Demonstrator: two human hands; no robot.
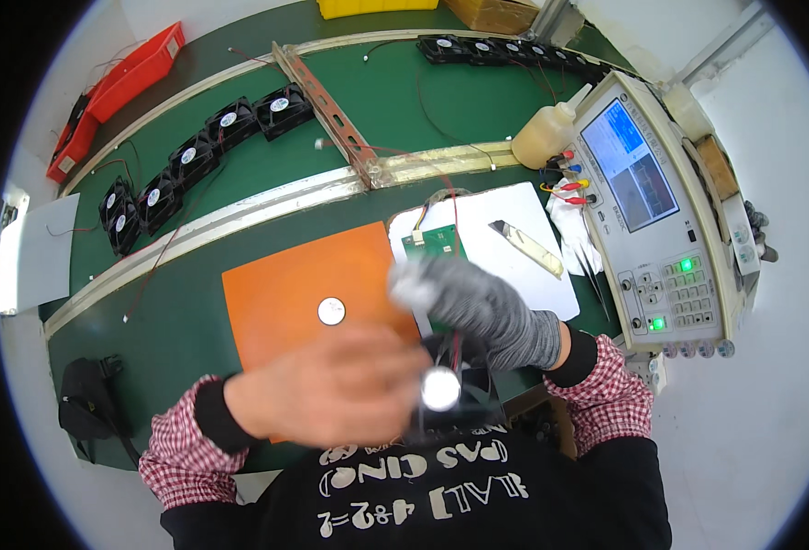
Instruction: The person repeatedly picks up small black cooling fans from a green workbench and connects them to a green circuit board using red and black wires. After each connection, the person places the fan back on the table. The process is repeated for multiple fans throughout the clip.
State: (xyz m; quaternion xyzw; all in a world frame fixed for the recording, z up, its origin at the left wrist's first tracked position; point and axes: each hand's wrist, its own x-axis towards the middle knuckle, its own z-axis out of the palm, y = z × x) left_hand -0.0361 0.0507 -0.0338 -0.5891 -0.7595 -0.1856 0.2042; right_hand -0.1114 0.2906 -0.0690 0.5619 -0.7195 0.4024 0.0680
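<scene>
A black square cooling fan (474, 403) with a white round label (440, 390) is at the near edge of the bench, between my hands. My bare left hand (345, 385) overlaps the fan's left side; motion smears its fingers, so its grip is unclear. Above the fan's upper right reaches my right hand (478, 298) in a grey knit glove, its fingertips blurred. Red wires run up from the fan under that glove. Beneath my left hand lies an orange sheet (285, 275) bearing one white round sticker (331, 311). Beyond the glove sits a green circuit board (435, 241).
A white board (542, 298) carries a utility knife (525, 247). Tweezers (593, 275), a bottle (544, 135) and a lit tester (647, 211) stand right. Several fans (187, 158) line the back left, others (482, 50) far right. Red bins (134, 73) and a black pouch (90, 399) are left.
</scene>
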